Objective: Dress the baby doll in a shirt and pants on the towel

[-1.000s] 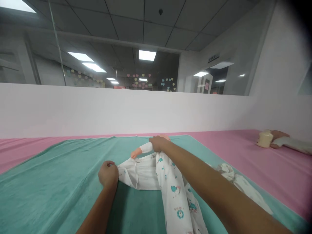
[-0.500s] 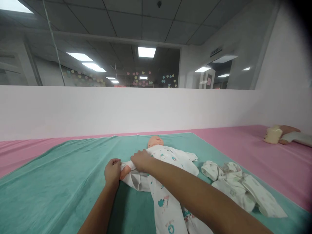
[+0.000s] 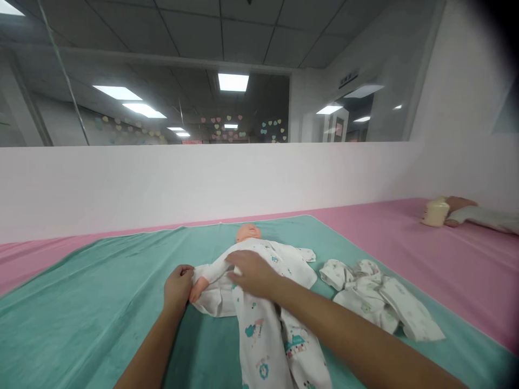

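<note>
A baby doll point(image 3: 248, 232) lies on its back with its head at the far end. It is dressed in a white baby outfit point(image 3: 259, 329) with teal and pink prints. Beside the doll's forearm, my left hand point(image 3: 177, 287) is closed on the outfit's white cloth near the doll's bare hand point(image 3: 198, 289). Over the doll's upper arm and chest is my right hand point(image 3: 255, 273), its thumb and fingers apart. Its fingertips are close to the sleeve point(image 3: 214, 267); whether they touch it I cannot tell.
A crumpled white printed baby garment point(image 3: 377, 297) lies to the right on the teal sheet point(image 3: 101, 308). Farther right, on the pink cover point(image 3: 385, 227), are a cream-coloured container point(image 3: 436, 212) and a skin-toned object with pale cloth. A white wall point(image 3: 162, 183) with windows stands behind.
My right hand has loosened from the sleeve at the doll's arm and moved slightly right, its fingers spreading. More of the sleeved arm shows. My left hand stays at the cloth. The view has shifted.
</note>
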Motion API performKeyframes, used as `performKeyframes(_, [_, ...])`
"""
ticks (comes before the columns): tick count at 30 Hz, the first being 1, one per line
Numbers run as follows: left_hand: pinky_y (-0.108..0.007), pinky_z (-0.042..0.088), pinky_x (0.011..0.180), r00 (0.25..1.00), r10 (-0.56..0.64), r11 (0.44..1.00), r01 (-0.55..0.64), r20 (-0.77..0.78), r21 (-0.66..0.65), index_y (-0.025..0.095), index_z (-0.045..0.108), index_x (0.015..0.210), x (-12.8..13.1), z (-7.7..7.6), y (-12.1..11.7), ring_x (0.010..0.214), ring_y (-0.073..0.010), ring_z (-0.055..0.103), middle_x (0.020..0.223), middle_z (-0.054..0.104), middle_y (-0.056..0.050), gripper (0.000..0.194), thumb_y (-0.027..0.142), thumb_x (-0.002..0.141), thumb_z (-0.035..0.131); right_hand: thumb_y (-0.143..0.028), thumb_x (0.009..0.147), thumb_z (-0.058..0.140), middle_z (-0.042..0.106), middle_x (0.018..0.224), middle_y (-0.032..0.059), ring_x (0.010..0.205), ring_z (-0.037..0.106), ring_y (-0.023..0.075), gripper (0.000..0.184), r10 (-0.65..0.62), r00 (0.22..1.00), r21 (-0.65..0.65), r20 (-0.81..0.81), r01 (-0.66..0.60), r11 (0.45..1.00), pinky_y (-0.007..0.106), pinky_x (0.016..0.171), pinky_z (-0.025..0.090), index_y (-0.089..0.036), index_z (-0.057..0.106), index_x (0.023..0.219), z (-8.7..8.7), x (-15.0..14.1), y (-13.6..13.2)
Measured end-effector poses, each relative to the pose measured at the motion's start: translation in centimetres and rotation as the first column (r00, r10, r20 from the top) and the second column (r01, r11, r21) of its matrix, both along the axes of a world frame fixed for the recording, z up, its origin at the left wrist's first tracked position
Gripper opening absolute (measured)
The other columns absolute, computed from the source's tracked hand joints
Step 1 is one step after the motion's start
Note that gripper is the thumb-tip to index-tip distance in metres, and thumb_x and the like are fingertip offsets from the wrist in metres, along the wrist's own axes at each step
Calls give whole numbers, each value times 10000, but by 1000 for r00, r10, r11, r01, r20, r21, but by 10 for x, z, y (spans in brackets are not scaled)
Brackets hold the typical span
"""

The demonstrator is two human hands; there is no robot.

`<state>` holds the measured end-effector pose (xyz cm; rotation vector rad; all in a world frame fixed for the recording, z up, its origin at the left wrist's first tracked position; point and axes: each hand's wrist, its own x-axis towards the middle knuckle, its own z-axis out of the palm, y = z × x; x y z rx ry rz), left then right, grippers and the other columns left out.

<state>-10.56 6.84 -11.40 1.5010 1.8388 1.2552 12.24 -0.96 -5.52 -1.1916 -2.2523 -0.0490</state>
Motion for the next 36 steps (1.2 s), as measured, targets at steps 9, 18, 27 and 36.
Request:
performKeyframes(9, [-336,448,750,939,13,989,39,-344,143,179,568,969,13,7,-10,909,-247,583,997,629,-89,274,287,800,381,-339,906,382,405,1415,110,1320,297,274,464,-520,847,-166,-109,500,850,451,1063,169,-172,439,1336,-73,147,18])
performKeyframes(18, [-343,388,885,635,-197,923,377,-747,77,220,363,1344,65,-1,-29,1141,-232,478,1315,464,-82,473,309,880,384,-374,892,382,593,1169,141,1108,492,287,392,-769,630,-225,-109,738,636,422,938,304,-147,584,1139,-83,174,35])
performKeyframes(27, [-335,382,805,549,-141,950,309,-824,43,187,357,1349,62,-3,-30,1037,-247,496,1152,531,-111,480,401,934,245,-323,876,425,583,1114,147,1014,548,251,327,-847,518,-304,-123,793,529,315,843,380,-132,608,1069,-85,198,37])
performKeyframes(36, [-323,395,770,500,-139,956,294,-855,16,184,357,1337,55,-3,-30,1018,-236,508,1151,534,-107,472,413,944,231,-336,886,424,607,962,160,938,588,289,291,-898,436,-359,-55,831,425,345,753,403,-105,597,928,-87,212,40])
